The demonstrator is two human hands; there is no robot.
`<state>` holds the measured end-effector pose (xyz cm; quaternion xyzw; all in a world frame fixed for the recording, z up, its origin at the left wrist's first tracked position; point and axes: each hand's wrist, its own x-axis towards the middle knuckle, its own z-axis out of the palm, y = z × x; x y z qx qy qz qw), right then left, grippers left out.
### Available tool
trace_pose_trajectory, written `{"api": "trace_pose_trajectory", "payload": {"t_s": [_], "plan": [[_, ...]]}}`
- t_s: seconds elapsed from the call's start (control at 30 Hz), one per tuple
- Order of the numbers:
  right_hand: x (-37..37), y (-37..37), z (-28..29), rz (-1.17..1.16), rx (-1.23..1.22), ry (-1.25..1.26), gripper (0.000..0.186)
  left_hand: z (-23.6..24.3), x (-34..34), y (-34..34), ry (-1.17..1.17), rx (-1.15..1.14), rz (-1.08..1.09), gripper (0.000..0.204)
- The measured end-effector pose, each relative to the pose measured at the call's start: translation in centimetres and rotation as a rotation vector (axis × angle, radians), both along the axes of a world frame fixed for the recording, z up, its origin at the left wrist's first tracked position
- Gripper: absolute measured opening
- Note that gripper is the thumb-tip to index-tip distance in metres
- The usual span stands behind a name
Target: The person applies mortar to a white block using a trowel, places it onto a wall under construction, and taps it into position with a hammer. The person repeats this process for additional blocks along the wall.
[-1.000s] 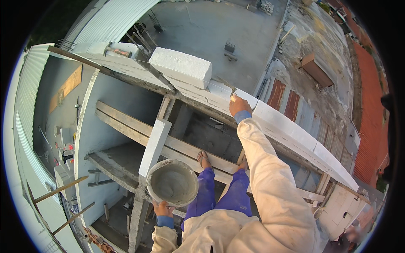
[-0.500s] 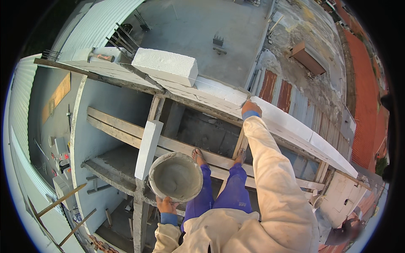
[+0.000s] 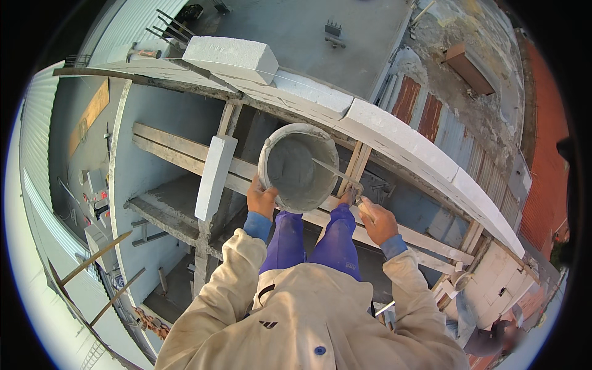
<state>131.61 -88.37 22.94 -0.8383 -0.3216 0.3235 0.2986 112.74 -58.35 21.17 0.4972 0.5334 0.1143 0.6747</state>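
Observation:
My left hand point(image 3: 262, 197) grips the rim of a round, mortar-smeared bucket point(image 3: 271, 148) with wet grey mortar inside. My right hand point(image 3: 377, 222) is closed on the handle of a trowel point(image 3: 336, 172), whose thin end reaches into the bucket over the mortar. Beyond the bucket runs a low wall of white blocks point(image 3: 394, 132), with a taut string along it and one loose block point(image 3: 228, 58) raised on top. Another white block point(image 3: 214, 176) lies left of the bucket on the beam. My feet stand on wooden planks point(image 3: 166, 148), partly hidden by the bucket and my hands.
Open drops to floors below point(image 3: 176, 191) lie either side of the planks. A hammer point(image 3: 145, 53) rests on the wall's left end, near upright rebar point(image 3: 166, 21). Rusty roofing sheets point(image 3: 401, 108) lie beyond the wall. A person point(image 3: 487, 336) is at the lower right.
My right hand has drawn back from the block wall with the trowel, now at the bucket. My left hand has raised the bucket from low left to the middle, in front of me.

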Motion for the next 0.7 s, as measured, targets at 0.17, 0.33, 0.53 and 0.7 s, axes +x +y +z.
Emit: {"api": "trace_pose_trajectory", "payload": {"t_s": [0.17, 0.33, 0.53, 0.7], "plan": [[-2.4, 4.2, 0.6, 0.15, -0.226, 0.034, 0.048, 2.0, 5.0, -1.5, -0.214, 0.127, -0.098, 0.068], [-2.8, 3.1, 2.3, -0.022, -0.136, 0.224, 0.054, 3.3, 6.8, -3.3, -0.238, 0.118, -0.076, 0.068], [-3.7, 4.6, 2.9, -0.416, 0.019, 1.172, 0.044, 1.1, 6.2, -4.2, -0.038, 0.253, -0.261, 0.07], [-3.2, 2.7, 0.8, -0.599, 0.24, 1.899, 0.049, -0.3, 2.5, -1.3, -0.072, 0.119, -0.077, 0.069]]}}
